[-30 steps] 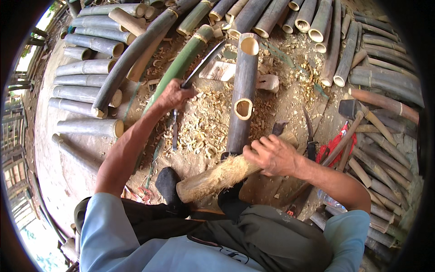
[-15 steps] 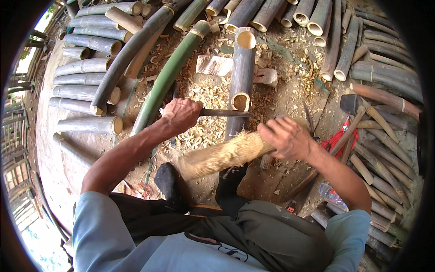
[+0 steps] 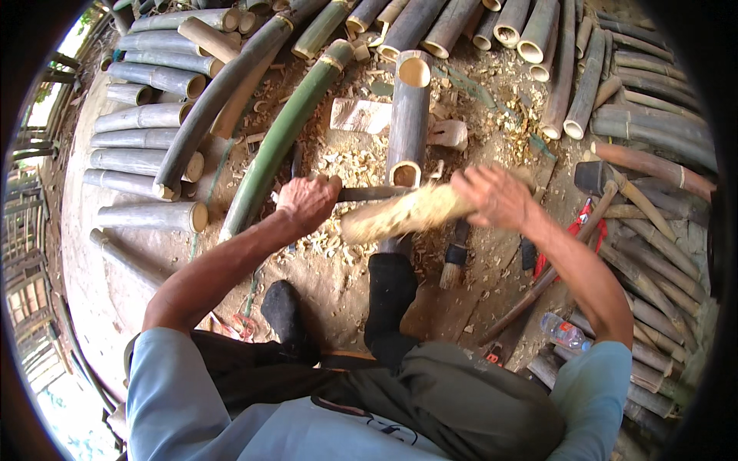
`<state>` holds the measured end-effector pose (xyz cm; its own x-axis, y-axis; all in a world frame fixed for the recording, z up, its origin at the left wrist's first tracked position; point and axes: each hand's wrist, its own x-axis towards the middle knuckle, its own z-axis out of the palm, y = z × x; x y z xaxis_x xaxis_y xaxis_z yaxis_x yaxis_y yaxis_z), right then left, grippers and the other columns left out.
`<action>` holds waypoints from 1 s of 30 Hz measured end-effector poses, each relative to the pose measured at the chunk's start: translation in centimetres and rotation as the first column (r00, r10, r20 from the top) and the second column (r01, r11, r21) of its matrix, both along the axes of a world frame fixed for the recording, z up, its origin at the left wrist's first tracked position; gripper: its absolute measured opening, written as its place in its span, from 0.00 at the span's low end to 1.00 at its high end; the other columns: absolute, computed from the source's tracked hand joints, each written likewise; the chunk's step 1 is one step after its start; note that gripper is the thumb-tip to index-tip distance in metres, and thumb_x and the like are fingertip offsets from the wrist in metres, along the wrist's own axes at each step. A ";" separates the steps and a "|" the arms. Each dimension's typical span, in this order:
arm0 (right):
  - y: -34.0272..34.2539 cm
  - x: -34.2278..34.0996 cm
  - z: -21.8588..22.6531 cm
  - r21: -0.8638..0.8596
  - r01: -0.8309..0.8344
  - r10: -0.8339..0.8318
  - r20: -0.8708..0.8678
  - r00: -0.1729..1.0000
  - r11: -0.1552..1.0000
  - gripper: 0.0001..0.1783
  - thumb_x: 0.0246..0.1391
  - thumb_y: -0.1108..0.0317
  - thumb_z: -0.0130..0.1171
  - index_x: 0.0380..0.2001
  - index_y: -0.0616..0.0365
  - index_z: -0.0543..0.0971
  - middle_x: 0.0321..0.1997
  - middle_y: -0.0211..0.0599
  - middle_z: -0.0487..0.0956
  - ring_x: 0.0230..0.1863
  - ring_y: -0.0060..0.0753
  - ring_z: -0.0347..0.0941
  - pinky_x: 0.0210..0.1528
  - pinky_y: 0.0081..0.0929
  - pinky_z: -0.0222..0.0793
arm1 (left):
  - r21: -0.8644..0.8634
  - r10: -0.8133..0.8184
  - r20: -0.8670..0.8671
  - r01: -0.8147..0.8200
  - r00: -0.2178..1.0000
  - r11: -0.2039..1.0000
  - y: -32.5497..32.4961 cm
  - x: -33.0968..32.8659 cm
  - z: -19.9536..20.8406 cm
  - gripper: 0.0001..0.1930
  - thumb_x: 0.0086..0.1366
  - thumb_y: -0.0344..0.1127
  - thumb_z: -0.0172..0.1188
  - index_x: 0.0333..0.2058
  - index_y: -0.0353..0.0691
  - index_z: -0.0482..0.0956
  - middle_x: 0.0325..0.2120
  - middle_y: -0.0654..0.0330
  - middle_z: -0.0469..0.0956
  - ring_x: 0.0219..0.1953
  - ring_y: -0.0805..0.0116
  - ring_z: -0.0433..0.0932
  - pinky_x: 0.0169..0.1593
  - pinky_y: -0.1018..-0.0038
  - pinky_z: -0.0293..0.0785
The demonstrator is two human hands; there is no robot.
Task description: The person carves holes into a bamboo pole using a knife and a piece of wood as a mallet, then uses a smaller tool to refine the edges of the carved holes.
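Note:
My left hand (image 3: 309,203) is closed around a chisel. Its dark, flat blade (image 3: 363,194) runs to the right, to a grey bamboo tube (image 3: 408,127). That tube has a round cut opening near its top and another beside the blade. Closed as well, my right hand (image 3: 496,196) grips a pale wooden mallet (image 3: 403,213) with a frayed, fibrous face, blurred by motion. The mallet hides the chisel's tip and part of the tube. My right foot (image 3: 390,296), in a black sock, is at the tube's near end.
A green bamboo pole (image 3: 288,142) lies left of the tube. Bamboo pieces (image 3: 150,157) line the left, far and right sides. Wood shavings (image 3: 350,165) cover the ground. A brush (image 3: 453,265), a hammer (image 3: 592,178) and a plastic bottle (image 3: 563,330) lie on the right.
My right hand has swung the mallet up and away from my body, bringing it close to the chisel. The left hand holds nearly the same place.

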<state>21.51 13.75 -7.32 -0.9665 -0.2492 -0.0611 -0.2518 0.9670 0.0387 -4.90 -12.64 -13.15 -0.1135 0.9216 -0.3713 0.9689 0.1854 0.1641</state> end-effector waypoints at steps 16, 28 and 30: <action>-1.0 -0.3 8.1 -0.614 0.681 -0.713 0.259 0.652 0.400 0.34 0.46 0.66 0.68 0.55 0.61 0.66 0.48 0.47 0.78 0.45 0.42 0.80 0.47 0.40 0.80 | -0.041 -0.012 0.558 0.042 0.830 0.998 5.0 -5.6 0.7 0.16 0.55 0.43 0.74 0.33 0.36 0.86 0.25 0.56 0.84 0.29 0.66 0.83 0.36 0.64 0.78; -4.6 4.8 7.9 -0.812 0.563 -0.776 0.452 0.440 -0.153 0.41 0.53 0.61 0.66 0.63 0.68 0.59 0.52 0.42 0.74 0.49 0.30 0.73 0.54 0.28 0.71 | 0.185 -0.027 0.346 -0.040 0.938 0.982 5.3 -4.1 0.9 0.29 0.68 0.60 0.56 0.26 0.35 0.83 0.14 0.48 0.74 0.19 0.49 0.76 0.27 0.56 0.71; -5.0 5.5 7.4 -0.787 0.605 -0.788 0.446 0.425 -0.119 0.43 0.54 0.60 0.66 0.64 0.70 0.57 0.54 0.46 0.72 0.50 0.32 0.74 0.55 0.30 0.71 | 0.184 -0.010 0.370 -0.063 0.929 0.981 5.6 -3.9 0.7 0.29 0.68 0.60 0.55 0.26 0.35 0.84 0.14 0.48 0.75 0.19 0.51 0.77 0.27 0.57 0.72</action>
<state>27.06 8.77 0.06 -0.6029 0.7540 -0.2609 0.5044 0.1068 -0.8569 -8.81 -7.05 -12.42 -0.0283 0.9772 -0.2105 0.8287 0.1407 0.5418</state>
